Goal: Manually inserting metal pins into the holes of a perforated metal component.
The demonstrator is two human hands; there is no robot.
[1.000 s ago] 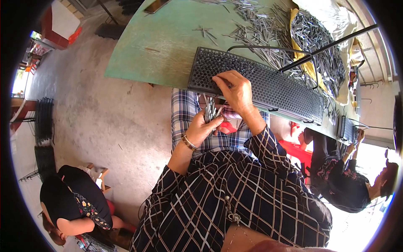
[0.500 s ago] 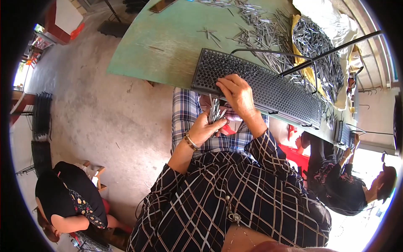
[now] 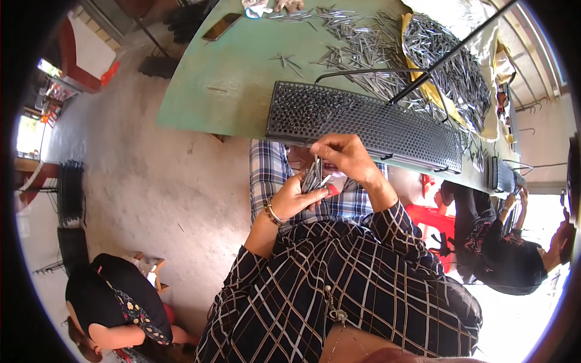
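My left hand (image 3: pixel 296 197) is closed around a bunch of thin grey metal rods (image 3: pixel 312 178), their ends sticking up between thumb and fingers. Just above, my right hand (image 3: pixel 347 156) pinches the top end of one rod at the bunch. Beyond both hands, a long black perforated rack (image 3: pixel 387 129) lies along the near edge of the green table (image 3: pixel 200 100). Rods fill many holes at its left part, while the holes farther right look unfilled. A thin black metal frame (image 3: pixel 363 71) rises behind the rack.
Loose rods (image 3: pixel 357 51) lie heaped behind the rack, beside an open sack (image 3: pixel 451 54) full of them. A phone (image 3: pixel 222 27) rests at the far left of the table. One person (image 3: pixel 121 302) sits at lower left; another (image 3: pixel 496 254) works at the right by a smaller rack (image 3: pixel 501 175).
My right hand has come off the rack and down toward me to the rods in my left hand. The left hand stays nearly in place. The view has shifted slightly.
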